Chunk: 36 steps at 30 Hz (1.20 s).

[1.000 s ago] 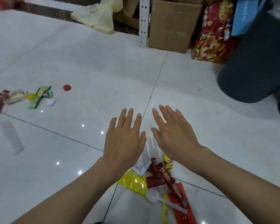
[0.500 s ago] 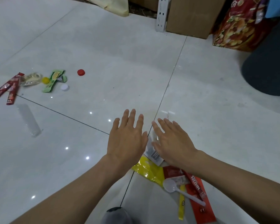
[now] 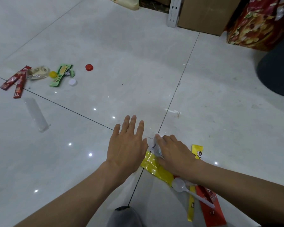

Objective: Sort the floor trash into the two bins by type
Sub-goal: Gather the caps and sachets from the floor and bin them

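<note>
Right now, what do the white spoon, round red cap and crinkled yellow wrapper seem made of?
White spoon: probably plastic, translucent, glossy bowl. Round red cap: likely moulded plastic, matte colour. Crinkled yellow wrapper: thin plastic or foil film, shiny creases.

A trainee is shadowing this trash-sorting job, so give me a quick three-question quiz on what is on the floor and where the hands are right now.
1. True or false: the red cap lies on top of the green wrapper.
2. The right hand is on: A) the white packet B) the green wrapper C) the red cap.
3. Fill in: the left hand is ___ and holds nothing.

Key: 1 false, the cap lies apart from the wrapper on the bare tile; 2 A; 3 open.
</note>
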Motion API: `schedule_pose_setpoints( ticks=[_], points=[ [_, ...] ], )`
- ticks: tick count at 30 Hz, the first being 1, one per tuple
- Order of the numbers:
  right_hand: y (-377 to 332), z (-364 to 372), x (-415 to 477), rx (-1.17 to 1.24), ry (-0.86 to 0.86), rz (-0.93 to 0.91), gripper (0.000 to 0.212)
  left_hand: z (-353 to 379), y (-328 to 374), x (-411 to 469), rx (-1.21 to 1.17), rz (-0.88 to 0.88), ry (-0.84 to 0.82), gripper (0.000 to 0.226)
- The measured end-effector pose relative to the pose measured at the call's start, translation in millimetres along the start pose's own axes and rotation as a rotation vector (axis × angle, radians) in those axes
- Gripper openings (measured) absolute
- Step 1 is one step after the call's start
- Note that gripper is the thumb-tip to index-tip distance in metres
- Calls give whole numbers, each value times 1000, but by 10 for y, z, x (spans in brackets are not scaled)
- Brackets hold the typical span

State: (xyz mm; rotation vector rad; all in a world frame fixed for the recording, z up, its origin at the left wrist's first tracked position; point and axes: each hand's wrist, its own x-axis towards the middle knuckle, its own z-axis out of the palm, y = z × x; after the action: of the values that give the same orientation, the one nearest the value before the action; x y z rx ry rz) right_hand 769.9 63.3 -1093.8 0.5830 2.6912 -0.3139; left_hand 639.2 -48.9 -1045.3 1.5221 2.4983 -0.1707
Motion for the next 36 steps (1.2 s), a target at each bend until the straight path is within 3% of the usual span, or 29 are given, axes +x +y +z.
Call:
schedule_pose_setpoints(
  ticks=[7, 11, 19, 24, 32, 36],
  points=[
    [-16, 3, -19, -16, 18, 9, 67, 94, -21, 3, -23, 11, 33, 60],
    [82, -132, 56, 12, 106, 46, 65, 225, -90, 11, -37, 42, 134, 52],
    [235, -100, 82, 39, 148, 84, 55, 317, -118, -20, -51, 45, 101, 56],
    [315, -233, 38, 134, 243, 131, 65, 327, -126, -29, -81, 86, 102, 58],
    [444, -330, 34, 317, 382, 223, 75, 505, -187, 99, -240, 209, -170, 72],
    [458, -366, 14, 356, 427, 238, 75, 602, -140, 152, -268, 252, -187, 73]
  ],
)
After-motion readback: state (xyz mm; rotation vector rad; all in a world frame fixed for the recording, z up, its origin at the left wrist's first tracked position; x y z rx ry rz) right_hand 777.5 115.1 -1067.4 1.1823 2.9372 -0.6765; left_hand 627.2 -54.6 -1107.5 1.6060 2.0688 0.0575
